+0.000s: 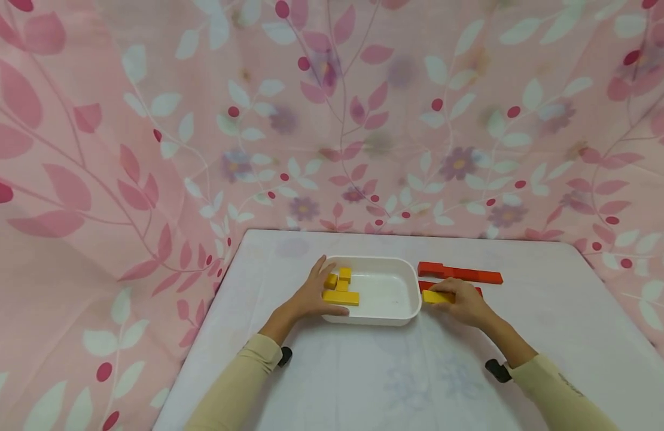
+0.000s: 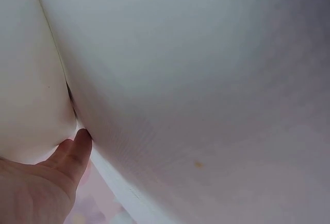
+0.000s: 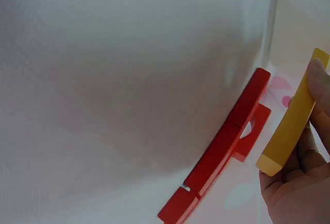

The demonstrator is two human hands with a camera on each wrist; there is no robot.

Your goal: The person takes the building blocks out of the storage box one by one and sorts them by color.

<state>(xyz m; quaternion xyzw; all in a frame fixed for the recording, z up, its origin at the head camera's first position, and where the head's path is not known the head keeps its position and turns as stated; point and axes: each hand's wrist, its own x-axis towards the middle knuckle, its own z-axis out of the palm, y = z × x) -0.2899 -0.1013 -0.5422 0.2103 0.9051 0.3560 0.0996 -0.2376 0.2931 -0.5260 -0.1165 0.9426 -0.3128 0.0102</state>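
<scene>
In right grip (image 1: pixel 465 304), yellow block (image 1: pixel 433 297) sideways

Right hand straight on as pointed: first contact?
Probably the white tray, right side in the head view, met by the held yellow block; height is unclear, so it might pass above.
</scene>
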